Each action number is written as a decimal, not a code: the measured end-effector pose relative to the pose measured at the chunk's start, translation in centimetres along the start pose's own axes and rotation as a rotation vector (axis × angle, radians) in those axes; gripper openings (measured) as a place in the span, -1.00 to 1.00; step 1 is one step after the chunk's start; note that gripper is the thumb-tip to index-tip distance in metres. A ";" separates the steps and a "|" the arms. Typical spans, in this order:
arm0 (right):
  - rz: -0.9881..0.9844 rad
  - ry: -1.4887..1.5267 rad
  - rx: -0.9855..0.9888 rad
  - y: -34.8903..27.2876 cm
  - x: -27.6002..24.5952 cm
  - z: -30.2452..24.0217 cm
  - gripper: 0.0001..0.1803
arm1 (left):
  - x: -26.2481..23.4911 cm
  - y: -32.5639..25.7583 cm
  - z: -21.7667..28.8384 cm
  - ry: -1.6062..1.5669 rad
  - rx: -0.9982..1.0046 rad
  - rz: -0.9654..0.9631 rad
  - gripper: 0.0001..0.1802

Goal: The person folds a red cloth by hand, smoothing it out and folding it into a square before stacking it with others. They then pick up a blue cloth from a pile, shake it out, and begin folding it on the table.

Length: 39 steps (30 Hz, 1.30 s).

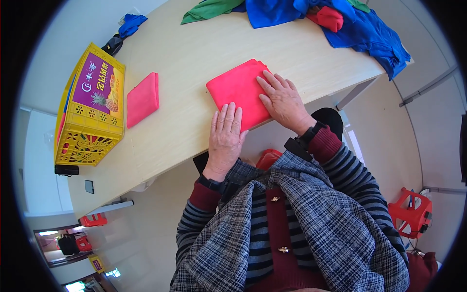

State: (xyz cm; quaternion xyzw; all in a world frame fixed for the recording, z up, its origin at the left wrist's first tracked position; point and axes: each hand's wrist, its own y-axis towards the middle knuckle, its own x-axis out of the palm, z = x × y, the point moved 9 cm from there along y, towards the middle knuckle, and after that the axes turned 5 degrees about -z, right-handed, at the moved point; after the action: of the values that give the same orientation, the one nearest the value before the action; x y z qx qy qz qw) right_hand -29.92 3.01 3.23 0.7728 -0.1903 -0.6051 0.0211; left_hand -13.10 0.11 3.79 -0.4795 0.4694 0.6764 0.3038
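A pinkish-red cloth (236, 90), folded into a squarish flat stack, lies near the front edge of the table. My left hand (226, 131) rests flat on its near left corner, fingers extended. On its right side lies my right hand (284, 100), palm down with the fingers stretched out and slightly apart. Neither hand grips the fabric. A second folded red cloth (143, 100) sits to the left, beside a yellow plastic crate (92, 138).
Blue cloths (367, 41), a green cloth (211, 9) and a crumpled red cloth (328, 18) are heaped along the table's far side. Near the left end lies a small dark flat object (89, 186). A red stool (410, 212) stands on the floor at right.
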 end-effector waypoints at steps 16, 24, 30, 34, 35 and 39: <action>-0.042 0.005 0.030 -2.4 0.0 -2.0 -0.36 | -1.4 -1.1 -2.8 -0.065 -0.064 0.002 -0.29; -0.041 0.011 0.039 -2.6 0.0 -2.5 -0.35 | -1.3 -1.0 -3.6 -0.069 -0.084 0.002 -0.30; -0.070 0.003 0.040 -2.7 -0.2 -3.0 -0.35 | -1.3 -0.9 -4.1 -0.045 -0.109 0.000 -0.32; -0.032 -0.097 -0.006 -3.1 -1.7 -3.9 -0.41 | -1.0 -0.7 -5.1 -0.002 -0.135 -0.013 -0.35; -0.032 -0.095 -0.008 -2.9 -2.4 -4.1 -0.41 | -0.9 -0.7 -5.4 0.017 -0.143 -0.018 -0.36; -0.127 -0.077 -0.072 -1.9 -4.1 -5.1 -0.54 | -0.9 -0.2 -6.9 0.168 -0.198 -0.032 -0.41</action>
State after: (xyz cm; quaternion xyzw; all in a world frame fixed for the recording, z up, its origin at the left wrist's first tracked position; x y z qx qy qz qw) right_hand -25.44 5.05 7.92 0.7581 -0.1197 -0.6410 0.0030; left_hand -10.08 -6.12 3.87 -0.5695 0.4163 0.6719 0.2256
